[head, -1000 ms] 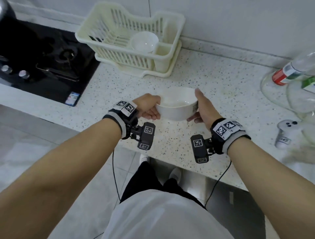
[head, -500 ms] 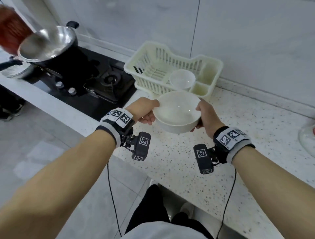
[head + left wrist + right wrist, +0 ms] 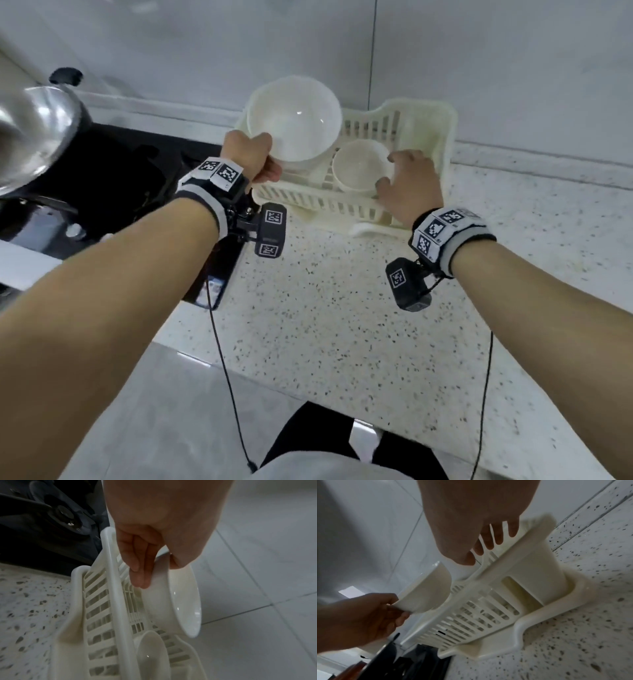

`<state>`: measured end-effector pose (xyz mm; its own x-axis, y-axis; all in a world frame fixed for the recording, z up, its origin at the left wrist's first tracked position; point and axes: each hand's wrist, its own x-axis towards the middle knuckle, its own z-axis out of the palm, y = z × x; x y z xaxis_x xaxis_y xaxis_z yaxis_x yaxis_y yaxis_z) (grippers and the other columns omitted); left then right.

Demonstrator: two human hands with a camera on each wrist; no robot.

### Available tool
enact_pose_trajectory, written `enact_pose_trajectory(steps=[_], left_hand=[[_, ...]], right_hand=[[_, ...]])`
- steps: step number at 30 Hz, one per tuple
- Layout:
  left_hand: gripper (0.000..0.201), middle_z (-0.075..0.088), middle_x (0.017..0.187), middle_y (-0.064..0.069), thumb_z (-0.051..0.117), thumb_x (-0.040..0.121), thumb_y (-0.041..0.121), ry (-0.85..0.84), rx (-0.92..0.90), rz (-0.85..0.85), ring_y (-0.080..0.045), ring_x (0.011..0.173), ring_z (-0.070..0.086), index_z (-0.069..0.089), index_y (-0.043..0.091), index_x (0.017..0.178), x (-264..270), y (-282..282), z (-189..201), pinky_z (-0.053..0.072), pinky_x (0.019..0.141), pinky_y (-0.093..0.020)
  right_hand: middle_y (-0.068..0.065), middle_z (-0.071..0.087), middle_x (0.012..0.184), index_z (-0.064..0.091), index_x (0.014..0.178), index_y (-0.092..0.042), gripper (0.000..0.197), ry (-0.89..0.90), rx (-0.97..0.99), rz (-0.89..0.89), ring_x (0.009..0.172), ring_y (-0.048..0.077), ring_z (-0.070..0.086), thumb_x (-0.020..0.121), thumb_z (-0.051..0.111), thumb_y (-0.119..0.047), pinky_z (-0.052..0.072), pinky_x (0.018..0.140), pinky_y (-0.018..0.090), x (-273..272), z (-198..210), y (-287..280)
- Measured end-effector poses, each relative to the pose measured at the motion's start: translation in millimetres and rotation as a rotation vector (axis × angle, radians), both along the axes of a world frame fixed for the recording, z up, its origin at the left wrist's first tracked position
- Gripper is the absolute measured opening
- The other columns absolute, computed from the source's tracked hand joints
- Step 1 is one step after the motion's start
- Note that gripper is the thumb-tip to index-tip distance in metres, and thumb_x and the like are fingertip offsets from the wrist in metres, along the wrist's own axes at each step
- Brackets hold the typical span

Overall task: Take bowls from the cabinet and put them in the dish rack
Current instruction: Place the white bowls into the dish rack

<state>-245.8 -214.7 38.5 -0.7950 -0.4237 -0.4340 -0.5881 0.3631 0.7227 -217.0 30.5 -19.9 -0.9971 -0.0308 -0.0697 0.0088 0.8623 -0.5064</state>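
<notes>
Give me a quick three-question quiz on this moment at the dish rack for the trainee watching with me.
1. True or false: the large bowl is tilted on edge over the dish rack.
2. Which hand has a grip on the large bowl?
A. left hand
B. right hand
C. both hands
3. Fill in: the right hand, fingers spread, is at the ____ already standing in the rack.

Key
1. True; its opening faces the head camera.
2. A; thumb on the inside of the rim, fingers on the outside.
3. small bowl; whether it touches is unclear.
</notes>
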Motion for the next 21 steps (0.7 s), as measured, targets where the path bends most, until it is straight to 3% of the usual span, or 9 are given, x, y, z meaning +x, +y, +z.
enact_pose_trajectory(steps=[2,5,9,11,13,16,18,20,21], left_hand=[[0.034,0.073,0.08,-0.02,0.039,0.088,0.011,-0.111,-0.004,-0.038,-0.02,0.039,0.064,0.065,-0.007,0.073,-23.4,-7.9,-15.6,0.049,0.036,-0.022],[0.028,0.069,0.075,-0.025,0.04,0.085,0.004,-0.096,0.015,-0.031,-0.027,0.04,0.062,0.061,-0.012,0.093,-45.9,-15.9,-30.6,0.055,0.042,-0.033],[0.025,0.071,0.069,-0.022,0.041,0.08,0.003,-0.111,-0.001,-0.062,-0.036,0.058,0.07,0.06,-0.013,0.08,-65.2,-21.6,-54.2,0.059,0.057,-0.039],[0.025,0.072,0.072,-0.026,0.041,0.077,0.006,-0.126,0.0,-0.077,-0.041,0.067,0.072,0.06,-0.01,0.074,-75.6,-24.6,-68.2,0.06,0.068,-0.053],[0.023,0.071,0.073,-0.026,0.041,0.077,0.008,-0.144,-0.015,-0.094,-0.04,0.066,0.072,0.057,-0.009,0.074,-86.0,-29.2,-82.0,0.057,0.073,-0.061],[0.026,0.071,0.059,-0.019,0.039,0.081,0.012,-0.194,-0.084,-0.178,-0.033,0.07,0.074,0.056,-0.008,0.077,-92.4,-33.0,-99.2,0.06,0.074,-0.05],[0.019,0.07,0.054,-0.009,0.043,0.087,0.013,-0.197,-0.142,-0.238,-0.027,0.072,0.072,0.051,0.002,0.074,-89.0,-31.8,-100.2,0.061,0.064,-0.033],[0.011,0.071,0.077,-0.007,0.048,0.093,0.015,-0.172,-0.217,-0.319,-0.024,0.078,0.067,0.051,0.01,0.084,-83.4,-28.7,-93.7,0.053,0.055,-0.018],[0.008,0.07,0.093,-0.011,0.049,0.092,0.017,-0.152,-0.257,-0.349,-0.024,0.081,0.063,0.05,0.01,0.088,-81.2,-29.8,-92.0,0.053,0.06,-0.019]], right_hand=[[0.016,0.052,0.137,0.049,0.133,-0.007,0.05,0.001,0.128,0.01,0.124,0.036,0.046,0.087,0.046,-0.027,0.041,0.1,0.047,-3.6,-10.9,-2.9],[0.015,0.052,0.138,0.047,0.135,-0.009,0.052,0.034,0.218,-0.011,0.128,0.037,0.045,0.086,0.046,-0.029,0.038,0.101,0.049,-5.8,-20.3,-7.0],[0.015,0.053,0.136,0.05,0.132,-0.009,0.049,0.028,0.24,-0.028,0.127,0.037,0.045,0.088,0.044,-0.029,0.038,0.102,0.05,-4.7,-27.8,-6.1],[0.014,0.054,0.134,0.052,0.129,-0.009,0.047,0.018,0.241,-0.031,0.126,0.036,0.047,0.087,0.043,-0.028,0.038,0.101,0.05,-5.4,-29.2,-6.1],[0.014,0.055,0.134,0.053,0.128,-0.009,0.046,0.018,0.229,-0.031,0.126,0.036,0.047,0.087,0.043,-0.027,0.04,0.1,0.05,-6.6,-29.0,-7.2],[0.013,0.054,0.135,0.053,0.128,-0.009,0.046,0.02,0.224,-0.033,0.127,0.036,0.047,0.087,0.044,-0.028,0.041,0.1,0.051,-5.5,-28.8,-9.0],[0.013,0.054,0.136,0.054,0.128,-0.008,0.046,0.017,0.229,-0.039,0.128,0.036,0.047,0.088,0.045,-0.029,0.041,0.099,0.05,-4.4,-29.6,-9.9],[0.013,0.053,0.137,0.054,0.128,-0.008,0.045,0.008,0.225,-0.043,0.129,0.035,0.046,0.088,0.045,-0.028,0.041,0.099,0.049,-4.3,-28.0,-11.2],[0.012,0.053,0.137,0.053,0.128,-0.008,0.045,-0.001,0.221,-0.044,0.129,0.034,0.045,0.089,0.045,-0.028,0.04,0.099,0.049,-3.9,-26.4,-11.9]])
